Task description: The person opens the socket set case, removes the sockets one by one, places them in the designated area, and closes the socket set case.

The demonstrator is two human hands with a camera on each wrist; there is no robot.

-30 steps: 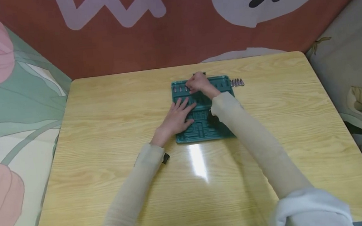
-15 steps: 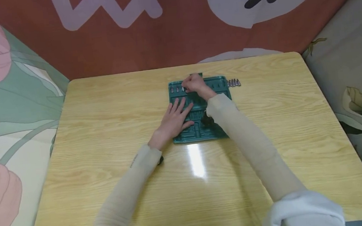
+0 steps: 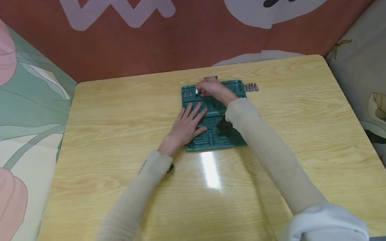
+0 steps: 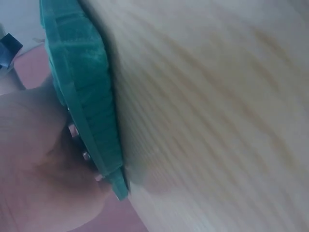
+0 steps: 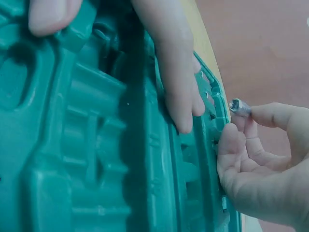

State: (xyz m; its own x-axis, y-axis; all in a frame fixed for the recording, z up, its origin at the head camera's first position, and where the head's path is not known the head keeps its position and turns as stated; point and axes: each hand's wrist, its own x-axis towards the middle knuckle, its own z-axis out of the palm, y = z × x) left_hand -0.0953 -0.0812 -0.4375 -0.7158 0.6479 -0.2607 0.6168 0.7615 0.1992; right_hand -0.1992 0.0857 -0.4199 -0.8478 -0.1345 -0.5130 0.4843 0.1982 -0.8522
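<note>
A green moulded tool case tray (image 3: 199,147) lies on the table. My left hand (image 3: 184,129) rests on its left side with fingers spread. In the right wrist view, thumb and fingers of my right hand (image 5: 270,159) pinch a small silver socket (image 5: 240,107), its square hole showing, beside the tray's edge. From the head, that hand (image 3: 212,88) is over the far row of slots, the socket at its fingertips. Several small sockets (image 3: 187,93) sit in that row at the left. In the left wrist view the left hand (image 4: 38,164) covers part of the tray.
Several more metal sockets (image 3: 251,87) stand in a row on the wooden table (image 3: 112,143), just right of the tray. A patterned red cloth (image 3: 132,53) hangs behind the table's far edge.
My right hand has shifted slightly about the third slot from the left, and the silver socket at its fingertips shows more plainly. The left hand stays on the tray.
</note>
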